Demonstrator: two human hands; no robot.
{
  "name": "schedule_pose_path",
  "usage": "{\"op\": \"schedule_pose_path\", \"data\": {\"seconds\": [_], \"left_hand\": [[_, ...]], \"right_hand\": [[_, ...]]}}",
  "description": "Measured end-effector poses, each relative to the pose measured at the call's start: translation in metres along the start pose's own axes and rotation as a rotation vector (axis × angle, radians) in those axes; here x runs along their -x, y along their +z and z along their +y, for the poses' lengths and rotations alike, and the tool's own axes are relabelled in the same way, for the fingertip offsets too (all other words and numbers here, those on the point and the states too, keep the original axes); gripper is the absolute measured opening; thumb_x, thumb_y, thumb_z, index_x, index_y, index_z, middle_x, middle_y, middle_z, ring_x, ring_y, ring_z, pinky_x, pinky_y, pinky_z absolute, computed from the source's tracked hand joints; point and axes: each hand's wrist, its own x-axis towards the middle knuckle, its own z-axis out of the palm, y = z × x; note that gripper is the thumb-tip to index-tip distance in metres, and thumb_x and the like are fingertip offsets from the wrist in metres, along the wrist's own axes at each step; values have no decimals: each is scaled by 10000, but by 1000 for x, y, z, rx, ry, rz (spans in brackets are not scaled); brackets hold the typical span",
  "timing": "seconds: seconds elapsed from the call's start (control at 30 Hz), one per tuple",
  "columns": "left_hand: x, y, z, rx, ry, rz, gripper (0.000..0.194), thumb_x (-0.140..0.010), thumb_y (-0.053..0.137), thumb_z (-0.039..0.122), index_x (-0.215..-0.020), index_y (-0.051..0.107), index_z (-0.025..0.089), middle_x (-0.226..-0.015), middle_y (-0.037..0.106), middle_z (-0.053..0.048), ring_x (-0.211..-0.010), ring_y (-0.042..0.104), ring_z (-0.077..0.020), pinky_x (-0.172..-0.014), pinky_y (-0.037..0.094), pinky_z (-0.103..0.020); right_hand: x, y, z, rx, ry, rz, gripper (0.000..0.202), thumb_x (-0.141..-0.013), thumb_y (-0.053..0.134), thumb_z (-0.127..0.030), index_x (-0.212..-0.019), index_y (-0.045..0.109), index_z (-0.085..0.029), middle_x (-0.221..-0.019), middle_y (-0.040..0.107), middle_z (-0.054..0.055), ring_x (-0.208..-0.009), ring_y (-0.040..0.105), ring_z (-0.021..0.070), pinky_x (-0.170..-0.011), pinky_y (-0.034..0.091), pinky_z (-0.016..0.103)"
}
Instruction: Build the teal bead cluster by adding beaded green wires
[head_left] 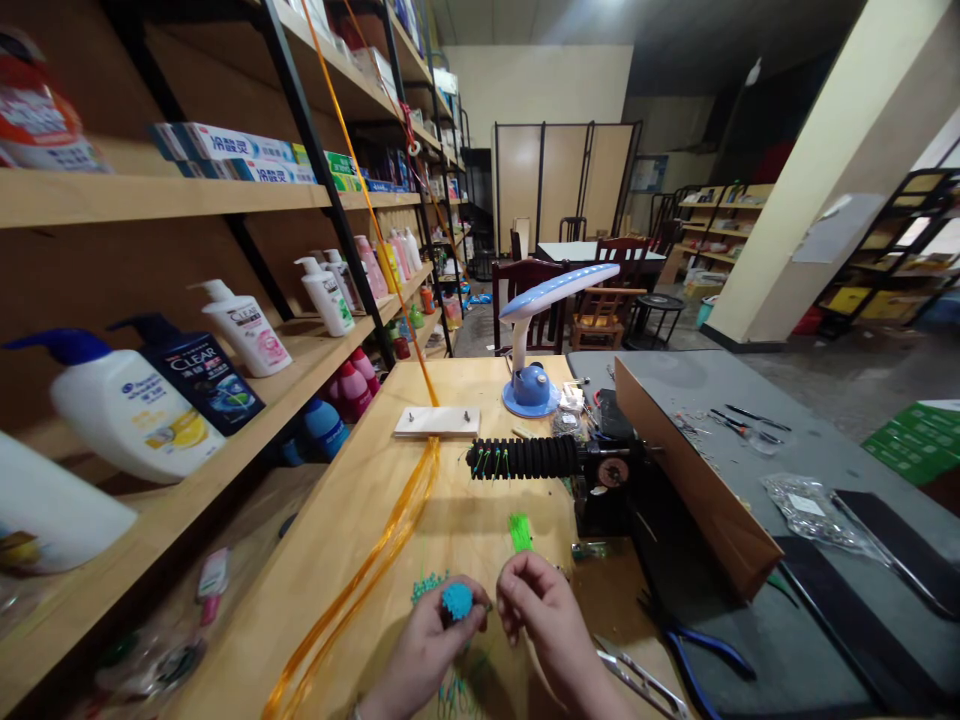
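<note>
My left hand (433, 640) is closed around a round blue bundle (457, 601) with a knobbly top, perhaps thread ends. Close beside it, my right hand (541, 610) has its fingers pinched together near the left fingertips. Whatever the pinch holds is too small to make out. Teal beads (429, 586) lie behind the left hand. Bright green strands (519, 532) rest on the wooden table just beyond the right hand. Below the hands, thin green-blue loops (455, 694) lie partly hidden.
Orange cords (405, 510) run under a white clamped plate (437, 422). A black ribbed roller (525, 458) carries small knotted threads. Behind stands a blue lamp (529, 388). Blue-handled pliers (697, 655) and a cardboard divider (686, 470) are at right, bottle shelves (247, 425) at left.
</note>
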Motion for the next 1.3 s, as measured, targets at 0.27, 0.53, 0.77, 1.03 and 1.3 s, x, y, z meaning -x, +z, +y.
{"op": "schedule_pose_path", "data": {"seconds": [0.27, 0.53, 0.77, 1.03, 1.3], "left_hand": [[2, 4, 10, 44, 3, 26, 366, -726, 753, 559, -759, 713, 197, -700, 642, -13, -727, 579, -213, -714, 456, -307], [1, 5, 8, 48, 12, -2, 360, -757, 735, 546, -737, 686, 190, -695, 603, -11, -722, 565, -208, -701, 445, -300], [1, 5, 8, 32, 23, -3, 361, -766, 725, 551, -745, 685, 193, -695, 601, -8, -713, 556, -203, -691, 435, -294], [1, 5, 6, 50, -2, -3, 375, -748, 736, 561, -745, 681, 190, -681, 587, 1, -701, 543, -197, -683, 435, -293], [0, 4, 10, 35, 6, -1, 340, -739, 760, 514, -745, 714, 178, -719, 647, -27, -746, 588, -214, -725, 464, -301]], "right_hand": [[5, -4, 13, 239, -83, -2, 457, -768, 705, -604, -663, 513, -202, -600, 506, -39, -481, 469, 96, -422, 376, 197], [7, -1, 25, 284, -34, -8, 392, -775, 696, -526, -649, 519, -200, -565, 529, -41, -469, 506, 101, -438, 378, 198], [6, 0, 23, 211, -28, -25, 375, -763, 706, -497, -653, 498, -205, -577, 556, -38, -453, 514, 97, -436, 401, 201], [4, 1, 23, 248, -29, -30, 407, -766, 702, -528, -649, 481, -207, -572, 537, -42, -460, 518, 97, -442, 410, 200], [4, -1, 21, 419, -14, -43, 377, -820, 641, -522, -682, 457, -224, -503, 477, -75, -399, 414, 76, -377, 311, 175]]}}
